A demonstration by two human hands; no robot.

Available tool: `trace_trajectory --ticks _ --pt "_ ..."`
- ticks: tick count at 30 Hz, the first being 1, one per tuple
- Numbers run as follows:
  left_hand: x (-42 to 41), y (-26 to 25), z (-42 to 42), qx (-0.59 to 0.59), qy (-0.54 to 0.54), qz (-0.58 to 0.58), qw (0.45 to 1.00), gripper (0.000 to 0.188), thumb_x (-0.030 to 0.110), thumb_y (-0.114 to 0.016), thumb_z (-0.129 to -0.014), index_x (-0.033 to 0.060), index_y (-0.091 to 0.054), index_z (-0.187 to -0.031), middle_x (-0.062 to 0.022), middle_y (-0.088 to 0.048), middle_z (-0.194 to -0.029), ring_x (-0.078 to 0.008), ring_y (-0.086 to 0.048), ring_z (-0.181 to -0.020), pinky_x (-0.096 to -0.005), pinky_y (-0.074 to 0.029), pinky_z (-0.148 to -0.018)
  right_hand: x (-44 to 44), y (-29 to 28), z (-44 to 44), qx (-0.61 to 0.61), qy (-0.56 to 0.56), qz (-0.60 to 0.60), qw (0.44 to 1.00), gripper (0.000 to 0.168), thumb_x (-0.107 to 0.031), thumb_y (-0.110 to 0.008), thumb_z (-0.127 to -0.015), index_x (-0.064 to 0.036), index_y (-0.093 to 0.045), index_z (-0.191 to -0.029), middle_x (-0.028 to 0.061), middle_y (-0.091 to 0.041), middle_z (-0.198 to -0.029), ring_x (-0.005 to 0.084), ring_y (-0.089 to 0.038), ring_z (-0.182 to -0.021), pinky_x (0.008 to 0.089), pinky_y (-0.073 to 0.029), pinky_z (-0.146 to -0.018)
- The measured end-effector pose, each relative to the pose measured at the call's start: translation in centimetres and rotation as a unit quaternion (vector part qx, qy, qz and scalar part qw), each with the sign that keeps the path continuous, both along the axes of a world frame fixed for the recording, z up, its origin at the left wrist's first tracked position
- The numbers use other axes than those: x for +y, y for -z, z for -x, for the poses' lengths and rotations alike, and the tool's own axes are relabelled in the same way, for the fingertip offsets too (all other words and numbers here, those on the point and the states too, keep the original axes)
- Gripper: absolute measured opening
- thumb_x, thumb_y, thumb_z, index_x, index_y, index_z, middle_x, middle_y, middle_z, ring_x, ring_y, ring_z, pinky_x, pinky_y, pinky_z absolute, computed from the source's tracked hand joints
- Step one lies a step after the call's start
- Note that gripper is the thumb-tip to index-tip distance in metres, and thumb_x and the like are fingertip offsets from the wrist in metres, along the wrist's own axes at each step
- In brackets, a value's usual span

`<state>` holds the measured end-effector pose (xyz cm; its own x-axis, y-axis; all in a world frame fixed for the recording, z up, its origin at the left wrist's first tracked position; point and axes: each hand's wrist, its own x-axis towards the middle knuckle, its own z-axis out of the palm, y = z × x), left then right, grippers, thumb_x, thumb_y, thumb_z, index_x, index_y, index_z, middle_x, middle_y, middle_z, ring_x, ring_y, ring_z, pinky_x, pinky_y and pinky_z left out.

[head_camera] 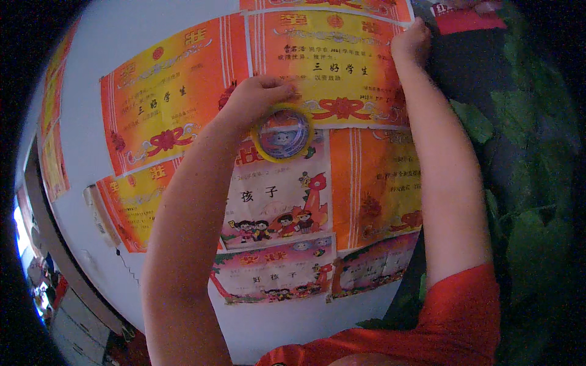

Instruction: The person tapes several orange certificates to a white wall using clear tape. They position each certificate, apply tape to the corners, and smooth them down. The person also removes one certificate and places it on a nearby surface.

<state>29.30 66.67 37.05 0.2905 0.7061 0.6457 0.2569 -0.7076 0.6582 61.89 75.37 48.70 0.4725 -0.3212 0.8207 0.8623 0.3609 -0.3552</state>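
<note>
A yellow-and-orange paper award certificate (339, 87), bearing writing and a red ribbon design, is in front of me at the upper middle. At its upper right corner, my right hand (414, 41) is curled on the edge, with the fingertips mostly hidden. My left hand (263, 94) is bent over the certificate's lower left part, thumb and forefinger close together near the paper. Just beneath that hand hangs a roll of adhesive tape (303, 137) with a yellow rim. The curled lower fingers seem to hold the roll, though they are hidden.
More certificates cover the white wall (284, 320): an orange one (183, 100) at left, pink-and-white ones (274, 274) below. A thermometer-like strip (101, 219) hangs at lower left. Green leaves (471, 123) and a dark surface lie along the right, with a red item (469, 23) above.
</note>
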Motion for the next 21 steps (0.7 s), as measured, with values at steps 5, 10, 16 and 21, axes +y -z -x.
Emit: trace_trajectory --ticks 5,10,16,21 --pt "0.4 0.2 0.2 0.004 -0.018 -0.025 1.000 0.031 0.024 -0.060 -0.090 -0.0021 -0.064 -0.106 -0.0101 -0.068 -0.099 -0.0172 -0.065 -0.086 -0.0304 -0.053 -0.077 -1.5 0.7 0.3 -0.053 0.021 -0.005 0.998 0.041 -0.012 -0.055 -0.082 -0.001 -0.051 -0.122 0.0235 -0.057 -0.119 0.0373 -0.054 -0.112 0.0430 -0.045 -0.094" --pt "0.3 0.2 0.0 -0.001 -0.021 -0.022 1.000 0.030 0.023 -0.061 -0.089 -0.0017 -0.064 -0.106 -0.0101 -0.068 -0.101 -0.0172 -0.065 -0.085 -0.0309 -0.054 -0.077 -3.2 0.7 1.3 0.040 -0.089 0.080 0.992 0.039 -0.014 -0.057 -0.083 -0.002 -0.051 -0.120 0.0232 -0.054 -0.120 0.0400 -0.054 -0.111 0.0454 -0.047 -0.092" --pt "-0.4 0.5 -0.6 -0.071 0.019 0.030 0.997 0.025 0.019 -0.064 -0.086 -0.0013 -0.067 -0.099 -0.0074 -0.069 -0.093 -0.0131 -0.063 -0.083 -0.0280 -0.052 -0.073 -1.9 2.0 0.4 -0.058 0.024 -0.004 0.998 0.032 -0.014 -0.054 -0.085 -0.002 -0.052 -0.115 0.0235 -0.047 -0.126 0.0416 -0.051 -0.113 0.0461 -0.045 -0.095" --pt "0.0 0.3 -0.2 -0.019 -0.017 -0.013 1.000 0.029 0.022 -0.062 -0.089 -0.0017 -0.064 -0.105 -0.0093 -0.067 -0.099 -0.0175 -0.065 -0.085 -0.0300 -0.055 -0.076 0.5 2.7 -0.6 -0.171 0.194 -0.059 0.964 0.031 -0.014 -0.052 -0.085 0.003 -0.056 -0.111 0.0226 -0.050 -0.125 0.0390 -0.046 -0.119 0.0456 -0.037 -0.103"
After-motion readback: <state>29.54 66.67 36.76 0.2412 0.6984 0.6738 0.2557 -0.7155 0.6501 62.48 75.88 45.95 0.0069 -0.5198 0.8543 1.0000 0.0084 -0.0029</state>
